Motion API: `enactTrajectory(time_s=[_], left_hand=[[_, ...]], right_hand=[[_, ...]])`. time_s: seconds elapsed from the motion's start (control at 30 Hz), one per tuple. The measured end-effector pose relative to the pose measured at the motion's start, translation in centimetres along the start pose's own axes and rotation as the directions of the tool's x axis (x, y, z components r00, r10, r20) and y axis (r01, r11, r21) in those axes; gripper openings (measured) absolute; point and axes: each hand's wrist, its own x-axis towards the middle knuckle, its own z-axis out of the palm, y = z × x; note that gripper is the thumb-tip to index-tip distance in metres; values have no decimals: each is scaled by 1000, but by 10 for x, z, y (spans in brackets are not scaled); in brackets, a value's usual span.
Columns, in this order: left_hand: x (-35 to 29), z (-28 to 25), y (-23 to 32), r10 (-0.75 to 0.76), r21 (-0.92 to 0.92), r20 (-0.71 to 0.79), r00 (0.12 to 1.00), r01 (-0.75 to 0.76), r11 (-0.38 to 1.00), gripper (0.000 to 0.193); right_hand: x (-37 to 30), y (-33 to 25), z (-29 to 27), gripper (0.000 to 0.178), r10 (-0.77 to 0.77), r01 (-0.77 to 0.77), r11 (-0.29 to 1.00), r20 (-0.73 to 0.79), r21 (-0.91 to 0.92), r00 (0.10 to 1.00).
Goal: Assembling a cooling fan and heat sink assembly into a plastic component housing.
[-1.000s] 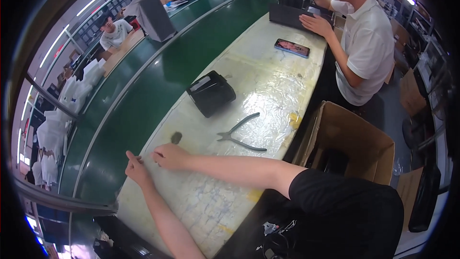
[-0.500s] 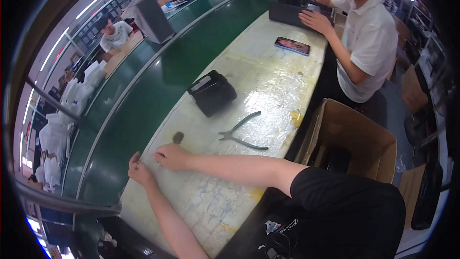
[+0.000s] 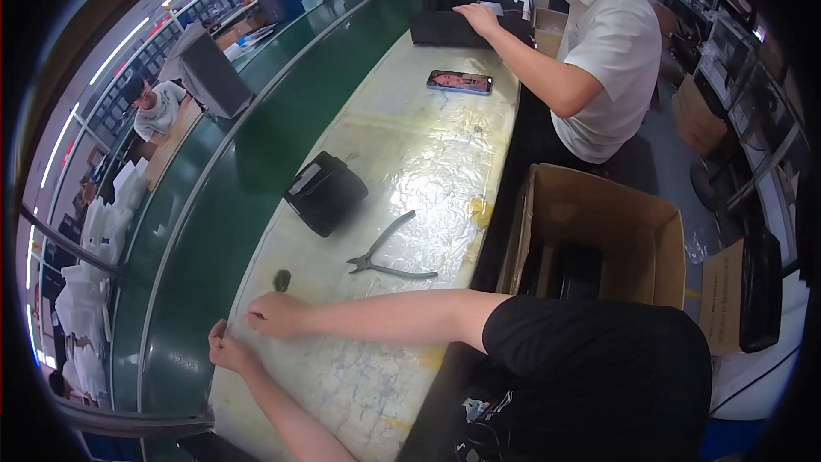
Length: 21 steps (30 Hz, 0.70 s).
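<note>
My left hand (image 3: 229,351) is at the table's left edge, beside the green conveyor, with its fingers curled together. Just right of it, my right hand (image 3: 280,316) hovers low over the tabletop, its fingers bent into a pinch. Whatever either hand holds is too small or hidden to make out. A pair of cutting pliers (image 3: 376,263) with grey handles lies spread apart beyond my right forearm. Farther up the table sits a black boxy case (image 3: 327,197) with a pale label. A dark round stain (image 3: 282,280) marks the surface near my right hand.
The green conveyor (image 3: 256,180) runs along the table's left. A phone (image 3: 459,82) lies at the far end, by a black box (image 3: 453,28) touched by a co-worker in white (image 3: 611,60). An open carton (image 3: 607,192) with black items stands right. Another person (image 3: 156,109) sits across the conveyor.
The whole view has shifted, so the table and its things appear farther left and mostly lower. My hands keep close together at the table's edge. The co-worker's near forearm has risen toward the black box.
</note>
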Motion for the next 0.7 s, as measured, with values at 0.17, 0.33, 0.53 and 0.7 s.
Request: enactTrajectory(time_s=[0.17, 0.33, 0.53, 0.7], left_hand=[[3, -4, -4, 18, 1, 30, 999, -18, 1000, 32], [-1, -5, 2, -16, -21, 37, 999, 17, 1000, 31], [2, -6, -6, 13, -12, 24, 1000, -13, 1000, 31], [0, -2, -5, 6, 8, 36, 999, -6, 1000, 31]], right_hand=[[0, -3, -1, 31, 35, -35, 999, 22, 24, 999], [-3, -4, 0, 31, 38, -38, 999, 23, 17, 999], [-2, -2, 1, 30, 8, -9, 999, 17, 43, 1000], [-3, -9, -9, 30, 132, -139, 987, 87, 81, 987]])
